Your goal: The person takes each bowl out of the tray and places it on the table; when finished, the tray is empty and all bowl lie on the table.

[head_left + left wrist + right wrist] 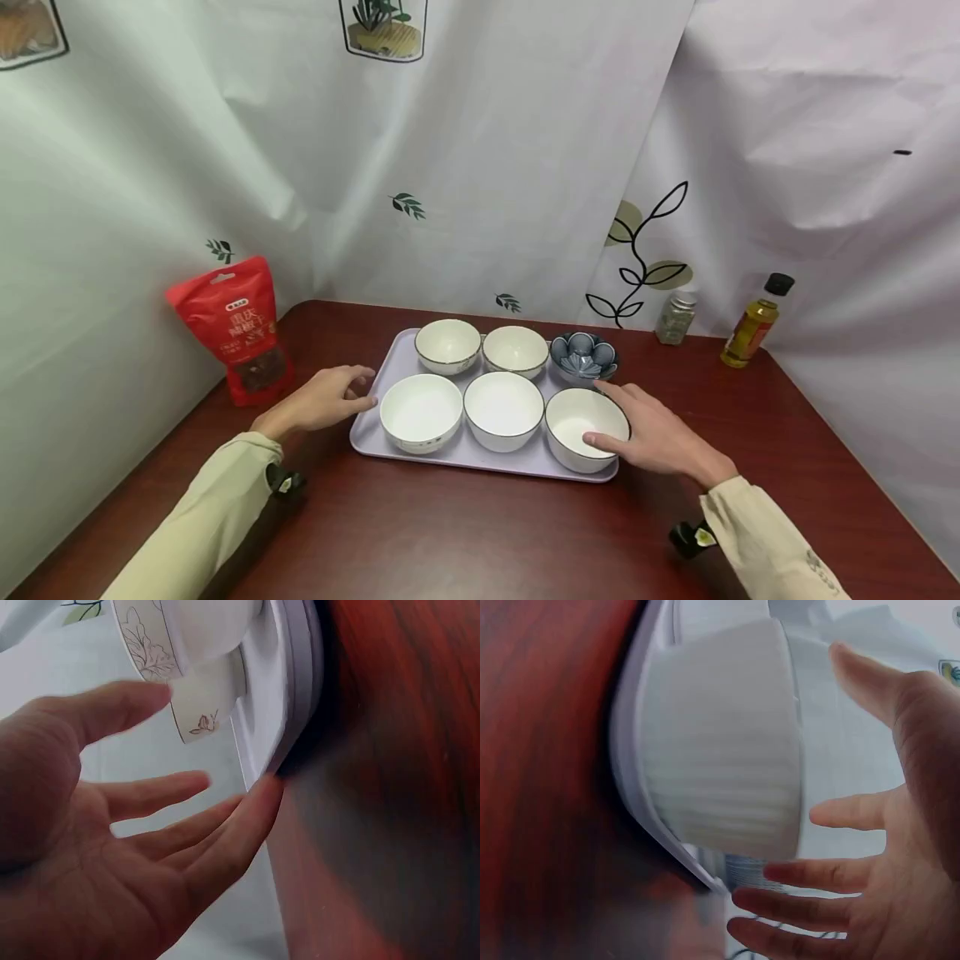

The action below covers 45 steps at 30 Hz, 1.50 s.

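- Head view: on the brown table (390, 533), the lilac tray (367, 435) sits centrally under six bowls; it looks stiff, probably heavy when loaded, and is best taken at both short ends and kept level.
- Near right, the right hand (652, 433) is spread, clamped on nothing, its thumb over the near-right bowl (570, 427); I cannot tell whether it touches. This glazed bowl should be hard, slick and breakable; thumb and fingers across opposite sides of the rim would suit.
- Left, the left hand (326, 398) is spread well apart from the right, at the tray's left edge; contact is unclear.
- Far right on the tray, the dark petal-shaped bowl (584, 360) looks fragile along its scalloped rim; cupping its sides seems safer.
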Each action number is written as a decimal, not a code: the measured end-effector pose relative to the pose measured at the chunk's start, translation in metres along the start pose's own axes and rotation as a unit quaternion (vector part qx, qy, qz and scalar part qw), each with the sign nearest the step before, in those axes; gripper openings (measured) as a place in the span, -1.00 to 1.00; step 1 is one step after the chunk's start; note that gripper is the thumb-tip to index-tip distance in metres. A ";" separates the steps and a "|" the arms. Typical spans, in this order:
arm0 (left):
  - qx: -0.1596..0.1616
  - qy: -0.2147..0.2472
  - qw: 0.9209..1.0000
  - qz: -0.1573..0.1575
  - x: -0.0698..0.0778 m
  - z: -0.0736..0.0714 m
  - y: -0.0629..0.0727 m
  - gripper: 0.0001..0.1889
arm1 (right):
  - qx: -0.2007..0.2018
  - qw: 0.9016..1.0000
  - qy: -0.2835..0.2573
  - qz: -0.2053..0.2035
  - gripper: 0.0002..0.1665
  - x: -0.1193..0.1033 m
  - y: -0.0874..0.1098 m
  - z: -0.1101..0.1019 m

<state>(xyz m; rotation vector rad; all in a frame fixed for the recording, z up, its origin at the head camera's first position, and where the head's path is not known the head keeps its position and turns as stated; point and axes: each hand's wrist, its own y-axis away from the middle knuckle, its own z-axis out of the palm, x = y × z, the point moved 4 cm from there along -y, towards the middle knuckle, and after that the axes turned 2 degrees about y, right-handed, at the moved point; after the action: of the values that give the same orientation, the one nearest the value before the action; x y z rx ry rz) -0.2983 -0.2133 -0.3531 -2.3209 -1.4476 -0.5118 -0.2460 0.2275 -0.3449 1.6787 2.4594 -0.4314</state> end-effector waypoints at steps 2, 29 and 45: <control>-0.025 0.005 1.000 0.001 -0.002 0.003 0.001 -0.35 | -0.001 1.000 -0.020 -0.006 0.09 0.000 -0.001 0.005; -0.088 -0.019 0.996 -0.001 -0.001 0.013 0.002 0.04 | 0.016 0.994 -0.111 -0.012 0.30 0.000 -0.011 0.012; -0.110 -0.051 0.992 -0.030 -0.001 0.016 -0.001 0.01 | 0.012 0.994 -0.088 0.060 0.25 0.064 0.003 -0.037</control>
<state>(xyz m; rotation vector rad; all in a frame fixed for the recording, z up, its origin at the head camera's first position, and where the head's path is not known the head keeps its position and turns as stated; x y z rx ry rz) -0.2978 -0.2065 -0.3672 -2.5139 -1.5832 -0.6050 -0.2652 0.2971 -0.3275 1.7067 2.2249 -0.5706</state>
